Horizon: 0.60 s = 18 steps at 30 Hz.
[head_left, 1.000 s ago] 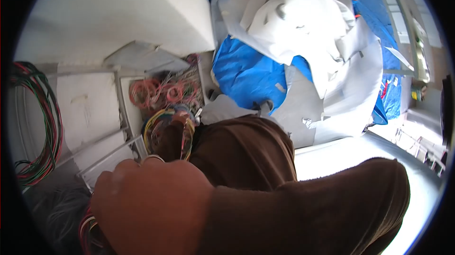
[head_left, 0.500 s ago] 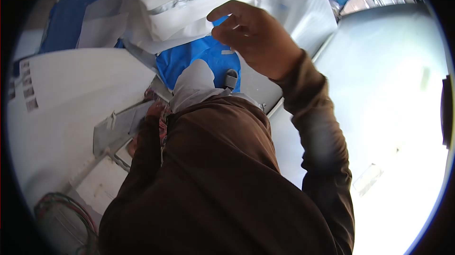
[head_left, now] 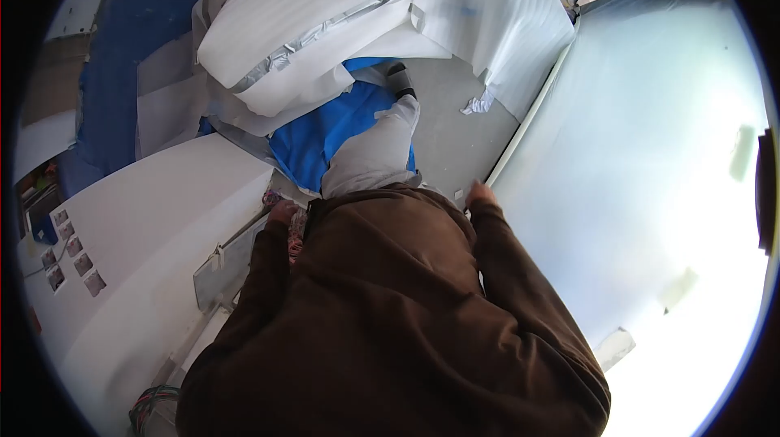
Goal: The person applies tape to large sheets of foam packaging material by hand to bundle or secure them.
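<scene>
Low at my left side, my left hand (head_left: 283, 211) hangs out of a brown sleeve, close to a bundle of reddish strands (head_left: 296, 235). Whether it touches the bundle is not clear, and its fingers are mostly hidden. On the other side, my right hand (head_left: 482, 194) is down by my hip, near the base of a large pale sheet-covered panel (head_left: 626, 136). It is small in view and its fingers cannot be made out. Nothing visible sticks out of either hand.
Ahead, a bulky shape wrapped in white sheeting (head_left: 276, 15) has silver tape along it. A blue tarp (head_left: 317, 136) lies on the grey floor (head_left: 459, 128) under my leg. To the left stands a white panel (head_left: 162, 218) with several small dark squares; coiled wires (head_left: 154, 404) lie lower left.
My right hand has dropped from raised in front of me to beside my hip. The view has shifted, and my leg and shoe now reach further forward.
</scene>
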Available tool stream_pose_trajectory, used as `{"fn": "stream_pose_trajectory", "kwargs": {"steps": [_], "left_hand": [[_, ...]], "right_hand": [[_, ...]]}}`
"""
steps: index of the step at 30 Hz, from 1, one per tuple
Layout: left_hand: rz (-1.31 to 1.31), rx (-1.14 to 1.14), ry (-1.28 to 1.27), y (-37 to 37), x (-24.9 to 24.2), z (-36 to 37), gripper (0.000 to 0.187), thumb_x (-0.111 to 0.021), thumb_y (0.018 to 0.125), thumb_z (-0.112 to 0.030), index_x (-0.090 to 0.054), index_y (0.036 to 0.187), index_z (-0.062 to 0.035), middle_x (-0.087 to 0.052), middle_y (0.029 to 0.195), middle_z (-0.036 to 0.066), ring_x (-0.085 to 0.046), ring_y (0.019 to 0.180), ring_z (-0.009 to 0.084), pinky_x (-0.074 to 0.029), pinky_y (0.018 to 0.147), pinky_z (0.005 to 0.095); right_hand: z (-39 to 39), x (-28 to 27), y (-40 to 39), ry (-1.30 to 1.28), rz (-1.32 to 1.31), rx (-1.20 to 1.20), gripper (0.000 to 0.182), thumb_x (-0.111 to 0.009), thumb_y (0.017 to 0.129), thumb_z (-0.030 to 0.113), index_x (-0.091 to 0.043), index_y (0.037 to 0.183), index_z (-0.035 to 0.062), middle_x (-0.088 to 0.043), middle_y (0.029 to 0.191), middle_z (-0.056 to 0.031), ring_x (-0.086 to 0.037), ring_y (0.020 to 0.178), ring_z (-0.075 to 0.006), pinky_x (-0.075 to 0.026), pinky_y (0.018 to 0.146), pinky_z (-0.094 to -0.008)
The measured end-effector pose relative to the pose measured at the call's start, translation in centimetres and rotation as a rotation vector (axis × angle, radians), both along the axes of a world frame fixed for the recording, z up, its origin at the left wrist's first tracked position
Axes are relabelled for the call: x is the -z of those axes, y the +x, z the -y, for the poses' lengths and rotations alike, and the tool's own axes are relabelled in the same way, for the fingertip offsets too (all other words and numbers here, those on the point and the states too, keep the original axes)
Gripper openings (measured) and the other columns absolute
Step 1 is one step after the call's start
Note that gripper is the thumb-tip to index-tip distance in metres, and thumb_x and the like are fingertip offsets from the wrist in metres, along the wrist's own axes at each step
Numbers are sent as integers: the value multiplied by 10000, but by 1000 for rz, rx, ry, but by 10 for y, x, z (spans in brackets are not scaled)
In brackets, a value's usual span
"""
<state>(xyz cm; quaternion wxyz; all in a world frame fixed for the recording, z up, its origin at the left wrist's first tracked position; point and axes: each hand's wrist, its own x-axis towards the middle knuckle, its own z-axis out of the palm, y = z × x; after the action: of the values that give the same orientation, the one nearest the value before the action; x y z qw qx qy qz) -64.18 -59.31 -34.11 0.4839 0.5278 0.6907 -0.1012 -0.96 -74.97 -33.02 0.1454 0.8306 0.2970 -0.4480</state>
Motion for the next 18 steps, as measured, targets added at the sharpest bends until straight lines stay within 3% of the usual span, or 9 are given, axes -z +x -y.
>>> {"fn": "stream_pose_trajectory", "kwargs": {"steps": [1,2,4,6,9,10,12,13,18], "left_hand": [[69,56,9,5,14,-13,451,-740,836,-408,-715,1119,-58,-722,1111,165,-671,1068,317,-506,963,428],[64,49,6,17,15,-29,451,-740,836,-408,-715,1119,-58,-722,1111,165,-671,1068,317,-506,963,428],[-25,350,-7,44,13,-70,436,-730,855,-361,-700,1154,-45,-714,1107,191,-670,1071,325,-508,963,420],[-61,265,-64,107,-27,-120,430,-729,864,-337,-688,1183,-51,-715,1105,187,-672,1074,310,-509,961,414],[40,79,-101,177,-73,-202,404,-741,907,-304,-655,1210,-52,-720,995,158,-679,965,258,-526,855,411],[-76,105,-76,205,-90,-236,469,-739,910,-323,-631,1283,-60,-717,1064,135,-668,1049,242,-506,951,379],[-52,14,25,257,-119,-294,453,-727,932,-320,-625,1279,-46,-708,1050,148,-653,981,221,-509,880,373],[5,14,88,275,-123,-319,460,-727,933,-328,-621,1290,-59,-705,1059,135,-642,950,194,-509,793,339],[90,9,104,379,-127,-383,472,-702,948,-350,-600,1333,-95,-686,1143,122,-634,955,158,-484,703,291]], "right_hand": [[35,2,5,-199,-24,-63,346,-559,942,282,-698,1215,122,-674,1272,-183,-640,1210,-336,-533,974,-488],[77,17,6,-347,-135,-151,382,-570,945,317,-697,1266,152,-677,1290,-164,-659,1199,-312,-534,977,-487],[133,14,9,-489,-332,-173,387,-577,942,318,-694,1269,146,-675,1294,-159,-663,1184,-315,-537,973,-485],[148,8,7,-514,-434,-97,393,-584,939,320,-691,1272,141,-674,1298,-153,-667,1170,-318,-541,969,-484],[98,23,30,-476,-468,-16,401,-594,935,322,-686,1277,133,-671,1305,-145,-673,1149,-322,-546,963,-482],[79,30,39,-460,-478,3,404,-597,934,323,-684,1278,130,-670,1307,-142,-675,1142,-323,-548,961,-481],[38,43,62,-444,-503,28,411,-604,931,325,-681,1281,125,-669,1311,-137,-679,1127,-326,-552,957,-480],[15,49,77,-442,-508,38,414,-607,930,326,-679,1283,122,-668,1313,-134,-682,1120,-327,-553,955,-479],[-103,94,178,-474,-535,-37,432,-624,923,330,-671,1291,108,-664,1324,-120,-692,1085,-334,-562,944,-476]]}}
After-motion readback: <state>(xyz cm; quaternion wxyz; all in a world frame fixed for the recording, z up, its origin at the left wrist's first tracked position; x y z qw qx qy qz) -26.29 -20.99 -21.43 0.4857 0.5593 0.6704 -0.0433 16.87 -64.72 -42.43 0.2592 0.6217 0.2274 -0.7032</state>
